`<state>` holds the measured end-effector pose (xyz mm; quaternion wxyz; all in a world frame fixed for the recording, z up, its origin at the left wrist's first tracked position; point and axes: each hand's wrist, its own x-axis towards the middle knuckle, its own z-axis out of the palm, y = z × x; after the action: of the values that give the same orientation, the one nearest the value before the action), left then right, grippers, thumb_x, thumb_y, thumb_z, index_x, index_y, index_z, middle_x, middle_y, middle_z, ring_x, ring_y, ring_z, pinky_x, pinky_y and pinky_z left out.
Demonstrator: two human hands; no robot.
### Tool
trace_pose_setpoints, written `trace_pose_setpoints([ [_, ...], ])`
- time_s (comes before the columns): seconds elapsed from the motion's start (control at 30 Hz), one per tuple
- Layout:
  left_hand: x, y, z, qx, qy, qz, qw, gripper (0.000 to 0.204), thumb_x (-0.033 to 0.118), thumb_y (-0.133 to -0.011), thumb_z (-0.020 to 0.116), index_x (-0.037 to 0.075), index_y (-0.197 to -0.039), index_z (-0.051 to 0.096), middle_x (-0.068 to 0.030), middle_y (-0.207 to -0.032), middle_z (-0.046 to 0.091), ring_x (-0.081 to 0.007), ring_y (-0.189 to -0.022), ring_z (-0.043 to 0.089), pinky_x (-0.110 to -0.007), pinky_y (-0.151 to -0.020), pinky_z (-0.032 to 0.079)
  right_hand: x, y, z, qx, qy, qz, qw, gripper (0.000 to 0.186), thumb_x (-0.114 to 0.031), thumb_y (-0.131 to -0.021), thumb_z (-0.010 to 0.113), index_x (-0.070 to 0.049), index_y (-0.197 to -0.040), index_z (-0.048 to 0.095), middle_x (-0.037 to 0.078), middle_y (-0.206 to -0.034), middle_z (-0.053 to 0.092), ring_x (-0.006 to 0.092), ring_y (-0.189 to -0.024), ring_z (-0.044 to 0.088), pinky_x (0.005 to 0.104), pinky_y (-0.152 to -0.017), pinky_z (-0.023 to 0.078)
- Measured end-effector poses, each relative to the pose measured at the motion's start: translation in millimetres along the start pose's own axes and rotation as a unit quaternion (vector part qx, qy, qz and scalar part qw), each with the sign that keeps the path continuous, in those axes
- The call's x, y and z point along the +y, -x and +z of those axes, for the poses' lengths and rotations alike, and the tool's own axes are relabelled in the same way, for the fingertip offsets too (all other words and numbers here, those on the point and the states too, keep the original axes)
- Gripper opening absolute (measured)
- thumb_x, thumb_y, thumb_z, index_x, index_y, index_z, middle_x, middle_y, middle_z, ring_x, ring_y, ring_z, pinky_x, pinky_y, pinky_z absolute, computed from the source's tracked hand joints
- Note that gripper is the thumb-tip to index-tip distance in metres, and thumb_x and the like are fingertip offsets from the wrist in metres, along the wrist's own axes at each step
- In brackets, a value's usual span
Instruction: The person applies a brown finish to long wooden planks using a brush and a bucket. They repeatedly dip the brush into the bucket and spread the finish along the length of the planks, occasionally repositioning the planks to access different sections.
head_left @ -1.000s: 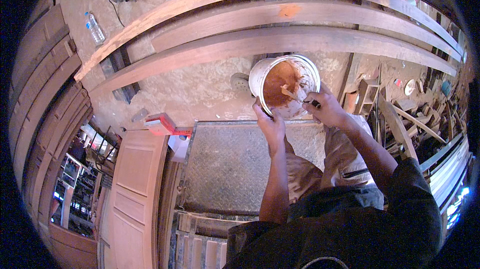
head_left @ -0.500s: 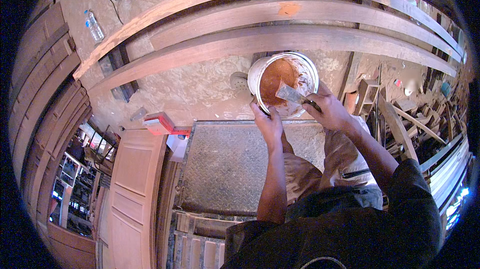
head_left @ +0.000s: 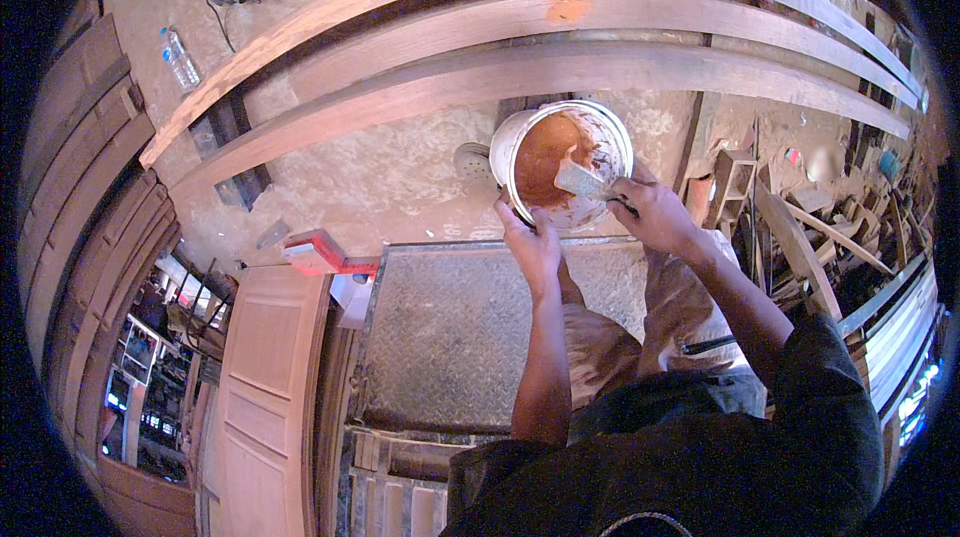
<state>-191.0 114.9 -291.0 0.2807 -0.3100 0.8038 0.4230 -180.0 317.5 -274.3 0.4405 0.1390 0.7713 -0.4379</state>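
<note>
Holding a scraper [head_left: 585, 180] inside a bucket [head_left: 507, 149] of orange paste [head_left: 540, 159].
Clamped by the handle in the fingers of the nearer right hand [head_left: 657, 214], pointing leftward and slightly forward. Gripping the near-left rim with fingers of the left hand [head_left: 533, 250]. Open room left of the blade; bounded beyond the bucket by beams [head_left: 480, 80].

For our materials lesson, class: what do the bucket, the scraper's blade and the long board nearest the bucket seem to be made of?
Bucket: probably plastic, given its smooth white wall and rounded rim.
Scraper's blade: likely metal, dull grey, thin and flat.
Long board: wood, seemingly unvarnished, as its pinkish-brown face looks matt.
</note>
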Motion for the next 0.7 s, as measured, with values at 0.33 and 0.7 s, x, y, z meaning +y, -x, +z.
trace_pose_setpoints([
  [0.33,-17.1,8.0,-16.3,0.018,0.039,0.011,0.999,0.046,0.001,-0.083,0.05,-0.001,-0.127,0.037,-0.0181,-0.1,0.062,-0.0266,-0.088,0.062,-0.035,-0.083,0.048,-26.6,10.2,10.6,0.092,0.19,-0.093,0.973,0.048,-0.01,-0.08,0.062,-0.015,-0.128,0.055,0.014,-0.107,0.06,0.0359,-0.114,0.052,0.0441,-0.092,0.047],
  [0.7,11.0,20.8,-49.1,0.018,0.083,0.044,0.995,0.041,0.004,-0.085,0.053,0.003,-0.124,0.041,-0.0139,-0.114,0.054,-0.0249,-0.107,0.051,-0.036,-0.096,0.038,-64.9,19.8,15.1,0.1,0.146,-0.075,0.981,0.043,-0.008,-0.084,0.055,-0.011,-0.127,0.053,0.016,-0.11,0.057,0.0327,-0.1,0.059,0.0425,-0.082,0.051],
])
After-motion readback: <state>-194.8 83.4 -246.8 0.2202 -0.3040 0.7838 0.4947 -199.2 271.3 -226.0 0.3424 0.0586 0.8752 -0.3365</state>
